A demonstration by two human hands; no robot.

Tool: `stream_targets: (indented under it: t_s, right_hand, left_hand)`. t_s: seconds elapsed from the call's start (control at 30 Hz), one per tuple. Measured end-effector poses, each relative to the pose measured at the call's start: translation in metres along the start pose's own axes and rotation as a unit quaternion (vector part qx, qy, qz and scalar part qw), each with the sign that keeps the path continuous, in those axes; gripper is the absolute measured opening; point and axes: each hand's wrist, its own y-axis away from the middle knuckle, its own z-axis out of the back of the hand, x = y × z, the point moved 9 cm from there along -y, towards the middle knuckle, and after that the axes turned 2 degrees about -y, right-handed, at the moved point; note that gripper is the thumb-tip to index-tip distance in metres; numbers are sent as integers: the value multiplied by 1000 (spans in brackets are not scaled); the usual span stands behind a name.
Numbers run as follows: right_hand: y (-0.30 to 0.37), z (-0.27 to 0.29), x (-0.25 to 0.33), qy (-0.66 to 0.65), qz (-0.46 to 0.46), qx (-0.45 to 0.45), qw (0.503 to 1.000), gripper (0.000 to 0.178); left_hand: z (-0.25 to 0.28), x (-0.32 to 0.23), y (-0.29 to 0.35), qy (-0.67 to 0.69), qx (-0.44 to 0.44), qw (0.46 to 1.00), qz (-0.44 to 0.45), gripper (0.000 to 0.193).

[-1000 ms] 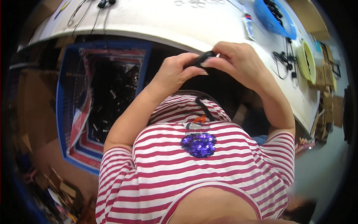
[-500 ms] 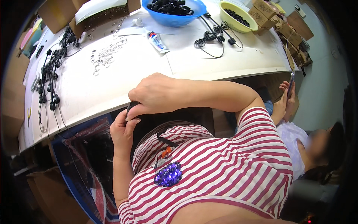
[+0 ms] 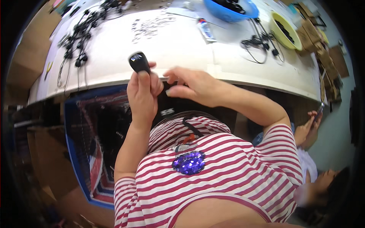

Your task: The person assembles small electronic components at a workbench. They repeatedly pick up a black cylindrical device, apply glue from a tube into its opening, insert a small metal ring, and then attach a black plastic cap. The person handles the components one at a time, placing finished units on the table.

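Right, the left hand (image 3: 143,93) is up by the near edge of the white table (image 3: 184,51), wrapped firmly around a black rounded piece (image 3: 138,62). That piece stands out past the fist on the side away from the body, glossy end showing, with the thumb laid along its near face. Just to the right of that fist, the right hand (image 3: 194,85) has let go of everything, as far as I can see: palm turned inward, fingers loosely bent, thumb spread away from them, a gap between the two hands. The lower end of the piece is hidden in the grip and the hands are slightly blurred, so I can't vouch for what the curled fingers cover.

Good handling, I'd judge, means that thumb pressing evenly, the wrist steady and the glossy end clear of the fingers, while the free hand stays relaxed and close. Elbows loose, too.

Beyond the hands lie scattered small rings (image 3: 146,28) and a white-and-blue tube (image 3: 206,30); off to their right, a blue bowl (image 3: 232,16); below and left of the left hand, a blue crate (image 3: 74,155).
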Motion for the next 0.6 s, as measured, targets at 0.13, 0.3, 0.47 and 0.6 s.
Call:
stream_targets:
  t_s: [0.13, 0.3, 0.47, 0.6]
  right_hand:
    - [20, -49, -20, -67, -84, 149, 983, 29]
    - [26, 27, 2, -273, -103, 38, 956, 22]
    - [41, 174, 58, -170, 67, -142, 973, 28]
    - [38, 278, 73, -269, 54, -267, 924, 24]
  left_hand:
    - [-3, -19, -17, 108, 15, 992, -58, 39]
    - [-1, -13, -11, 3, -20, 1000, -15, 49]
    - [20, 6, 5, 22, -58, 996, 59, 41]
    - [19, 4, 3, 39, -24, 997, 62, 39]
